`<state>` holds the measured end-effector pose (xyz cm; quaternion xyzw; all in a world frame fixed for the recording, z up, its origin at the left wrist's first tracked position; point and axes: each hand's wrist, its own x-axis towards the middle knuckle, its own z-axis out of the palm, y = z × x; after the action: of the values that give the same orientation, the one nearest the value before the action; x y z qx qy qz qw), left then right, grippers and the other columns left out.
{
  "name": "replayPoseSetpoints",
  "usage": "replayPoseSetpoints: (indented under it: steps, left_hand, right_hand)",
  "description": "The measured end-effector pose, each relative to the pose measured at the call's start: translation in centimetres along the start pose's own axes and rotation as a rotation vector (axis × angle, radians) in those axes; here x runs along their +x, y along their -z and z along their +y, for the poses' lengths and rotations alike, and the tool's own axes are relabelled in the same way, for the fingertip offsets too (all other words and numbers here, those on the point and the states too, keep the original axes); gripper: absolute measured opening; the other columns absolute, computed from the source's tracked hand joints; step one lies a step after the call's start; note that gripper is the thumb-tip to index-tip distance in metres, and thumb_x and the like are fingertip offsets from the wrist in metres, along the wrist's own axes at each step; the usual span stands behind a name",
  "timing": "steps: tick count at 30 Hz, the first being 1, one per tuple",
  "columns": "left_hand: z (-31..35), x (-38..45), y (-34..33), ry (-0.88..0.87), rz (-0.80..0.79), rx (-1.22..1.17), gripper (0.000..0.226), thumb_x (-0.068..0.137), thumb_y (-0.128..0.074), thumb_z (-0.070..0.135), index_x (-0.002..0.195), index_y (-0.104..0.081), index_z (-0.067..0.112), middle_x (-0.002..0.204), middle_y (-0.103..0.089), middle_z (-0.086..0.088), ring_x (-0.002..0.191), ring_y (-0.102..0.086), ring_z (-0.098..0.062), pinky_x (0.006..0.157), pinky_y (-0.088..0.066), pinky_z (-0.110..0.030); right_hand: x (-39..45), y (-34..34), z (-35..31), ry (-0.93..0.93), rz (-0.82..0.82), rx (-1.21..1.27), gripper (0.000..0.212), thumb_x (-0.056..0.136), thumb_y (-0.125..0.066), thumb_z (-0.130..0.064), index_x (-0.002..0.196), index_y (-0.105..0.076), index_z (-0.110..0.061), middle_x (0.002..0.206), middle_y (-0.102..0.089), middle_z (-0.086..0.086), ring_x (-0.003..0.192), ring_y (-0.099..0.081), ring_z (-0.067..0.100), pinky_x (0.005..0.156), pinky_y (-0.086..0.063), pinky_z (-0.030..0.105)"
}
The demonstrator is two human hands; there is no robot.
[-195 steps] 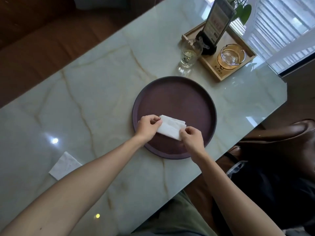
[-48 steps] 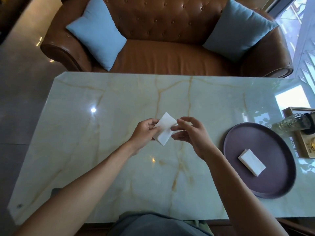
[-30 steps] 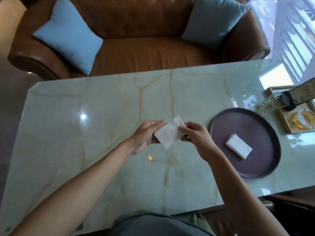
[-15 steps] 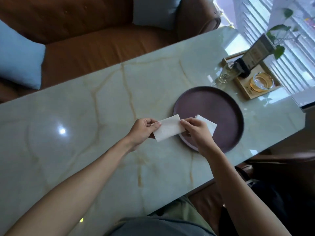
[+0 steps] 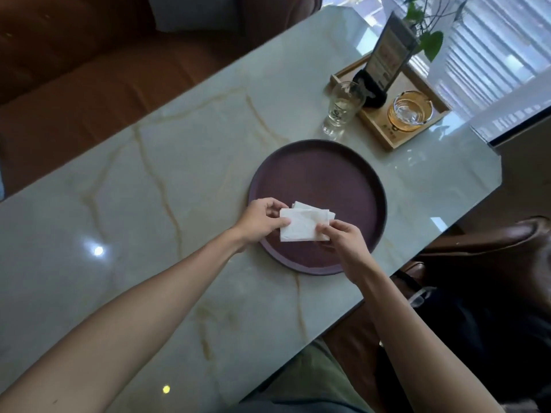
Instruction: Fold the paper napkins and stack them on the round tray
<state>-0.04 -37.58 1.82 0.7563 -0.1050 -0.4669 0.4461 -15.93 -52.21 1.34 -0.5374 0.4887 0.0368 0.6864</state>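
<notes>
Holding a folded napkin [image 5: 299,229] over the near part of the round tray [image 5: 343,162], the person is lowering it, as it seems, onto another folded napkin [image 5: 316,209] that is already lying there, its far edge showing just beyond the held one. Judging by this, one napkin is stacked and a second is about to join it, and no further napkins are showing on the counter [image 5: 149,189]. Both hands are pinching the paper, the left hand [image 5: 259,219] closed on its left edge and the right hand [image 5: 343,236] closed on its near right corner.
</notes>
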Motion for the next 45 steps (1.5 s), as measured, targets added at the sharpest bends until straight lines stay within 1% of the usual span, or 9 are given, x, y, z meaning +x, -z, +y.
replayPoseSetpoints:
  steps: [5, 12, 20, 23, 26, 29, 32, 40, 45]
  left_hand:
    - [-0.2, 3.8, -2.5, -0.002, 0.126, 0.209, 0.019, 0.084, -0.076, 0.01, 0.103, -0.073, 0.012, 0.091, -0.075, -0.007, 0.081, -0.068, -0.017, 0.077, -0.053, -0.028]
    - [-0.2, 6.2, -3.7, -0.04, 0.15, 0.374, 0.016, 0.084, -0.071, 0.015, 0.1, -0.073, 0.02, 0.084, -0.071, 0.004, 0.079, -0.065, -0.012, 0.074, -0.05, -0.023]
    - [-1.0, 7.2, -4.1, -0.056, 0.114, 0.486, 0.018, 0.084, -0.067, 0.012, 0.101, -0.07, 0.017, 0.079, -0.067, 0.006, 0.077, -0.064, -0.017, 0.076, -0.054, -0.031]
    - [-1.4, 7.2, -4.0, -0.084, 0.113, 0.548, 0.027, 0.083, -0.068, 0.015, 0.11, -0.065, 0.017, 0.09, -0.064, 0.002, 0.081, -0.063, -0.02, 0.08, -0.054, -0.038]
    - [-1.4, 6.9, -3.9, -0.202, 0.1, 0.73, 0.059, 0.079, -0.072, 0.031, 0.134, -0.054, 0.017, 0.119, -0.053, -0.004, 0.106, -0.057, -0.023, 0.094, -0.05, -0.039]
    - [-1.3, 6.7, -4.0, -0.441, -0.001, 1.058, 0.083, 0.069, -0.075, 0.042, 0.143, -0.049, 0.015, 0.139, -0.048, -0.007, 0.125, -0.048, -0.029, 0.101, -0.045, -0.044]
    - [-1.7, 6.8, -4.2, -0.468, -0.132, 1.284, 0.095, 0.069, -0.079, 0.04, 0.151, -0.039, 0.011, 0.151, -0.042, -0.009, 0.137, -0.041, -0.03, 0.106, -0.042, -0.043]
    - [-2.6, 6.8, -4.3, -0.488, -0.096, 1.296, 0.066, 0.069, -0.071, 0.009, 0.133, -0.056, 0.01, 0.119, -0.059, -0.01, 0.102, -0.059, -0.033, 0.079, -0.052, -0.046]
    - [-2.4, 6.7, -4.2, -0.451, -0.105, 1.29, 0.062, 0.072, -0.07, 0.012, 0.132, -0.055, 0.014, 0.123, -0.056, -0.007, 0.105, -0.057, -0.03, 0.082, -0.05, -0.043]
  right_hand:
    - [2.0, 1.3, 0.5, -0.011, 0.09, -0.124, 0.015, 0.093, -0.064, -0.013, 0.087, -0.076, -0.007, 0.067, -0.063, -0.001, 0.051, -0.049, 0.007, 0.052, -0.039, 0.026]
    - [4.6, 1.8, 1.3, -0.036, 0.191, -0.364, 0.006, 0.083, -0.068, -0.019, 0.08, -0.069, -0.014, 0.074, -0.068, -0.004, 0.065, -0.057, 0.013, 0.06, -0.045, 0.031]
    - [5.9, 1.7, 1.7, -0.054, 0.227, -0.514, 0.01, 0.084, -0.067, -0.027, 0.088, -0.065, -0.018, 0.088, -0.07, -0.004, 0.081, -0.066, 0.018, 0.068, -0.05, 0.034]
    - [5.8, 1.6, 1.8, -0.024, 0.261, -0.586, 0.021, 0.087, -0.068, -0.035, 0.094, -0.058, -0.017, 0.094, -0.068, -0.002, 0.083, -0.063, 0.018, 0.068, -0.047, 0.034]
    - [5.7, 1.5, 2.2, 0.28, 0.296, -0.873, 0.047, 0.081, -0.074, -0.045, 0.108, -0.054, -0.012, 0.108, -0.059, 0.004, 0.099, -0.055, 0.025, 0.077, -0.05, 0.04]
    - [6.1, 1.1, 2.8, 0.49, 0.145, -1.152, 0.085, 0.07, -0.079, -0.046, 0.14, -0.047, -0.009, 0.139, -0.051, 0.014, 0.127, -0.049, 0.035, 0.093, -0.05, 0.048]
    - [6.2, 0.5, 2.9, 0.495, 0.034, -1.314, 0.097, 0.067, -0.08, -0.041, 0.15, -0.039, -0.01, 0.15, -0.045, 0.013, 0.137, -0.044, 0.034, 0.099, -0.047, 0.048]
    - [6.7, 0.3, 2.9, 0.511, 0.053, -1.409, 0.075, 0.071, -0.076, -0.024, 0.139, -0.05, -0.007, 0.132, -0.056, 0.009, 0.12, -0.055, 0.032, 0.09, -0.048, 0.044]
    - [6.9, 0.2, 2.7, 0.521, 0.041, -1.403, 0.064, 0.076, -0.073, -0.023, 0.135, -0.052, -0.008, 0.129, -0.056, 0.009, 0.116, -0.056, 0.034, 0.087, -0.049, 0.045]
